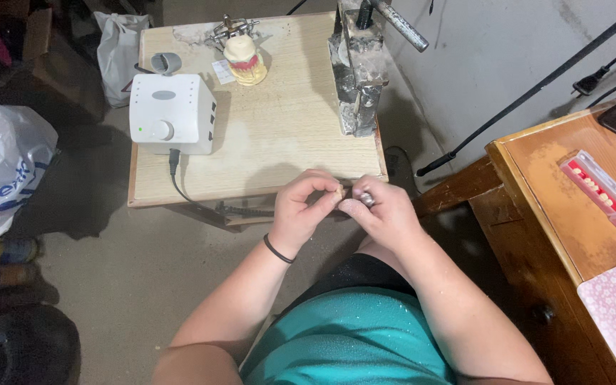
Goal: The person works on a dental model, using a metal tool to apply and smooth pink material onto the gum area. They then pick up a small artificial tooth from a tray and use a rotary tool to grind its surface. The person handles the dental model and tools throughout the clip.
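Two hands meet at the near edge of the wooden surface (286, 142): the left hand (301, 210) pinches a small pale piece (339, 191), steadied against the metal handpiece (367, 199) gripped in the right hand (386, 214). Beyond, white control box (171, 113) left, dental model (245, 60) centre, press (358, 71) right, open room between.
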